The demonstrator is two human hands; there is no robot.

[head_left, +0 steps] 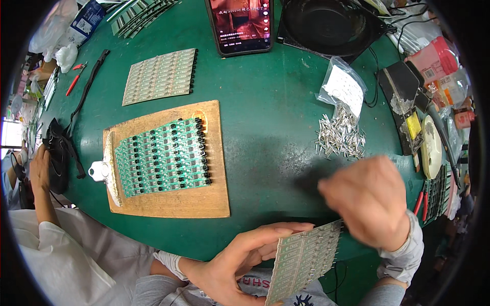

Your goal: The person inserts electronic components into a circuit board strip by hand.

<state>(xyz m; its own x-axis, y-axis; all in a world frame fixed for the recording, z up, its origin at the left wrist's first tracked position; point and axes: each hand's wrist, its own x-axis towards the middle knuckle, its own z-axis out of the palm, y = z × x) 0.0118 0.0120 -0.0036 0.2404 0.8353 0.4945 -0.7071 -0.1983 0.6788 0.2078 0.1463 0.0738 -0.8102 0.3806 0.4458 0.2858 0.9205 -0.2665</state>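
Observation:
My left hand (240,260) holds a pale green circuit board panel (301,260) at the near edge of the table, tilted up toward me. My right hand (368,199) hovers blurred just above the panel's top right corner, fingers curled; whether it holds a small part I cannot tell. A heap of small silver metal components (339,135) lies on the green table (265,102) beyond my right hand. A wooden board (168,204) with a metal clip carries a green circuit panel (162,157) studded with rows of black parts, left of centre.
Another pale panel (159,76) lies further back, with stacked panels (140,15) behind it. A phone (241,23) with a lit screen, a black dish (326,23), a plastic bag (343,86) and tools at the right edge. Another person's hand (38,171) rests at the left.

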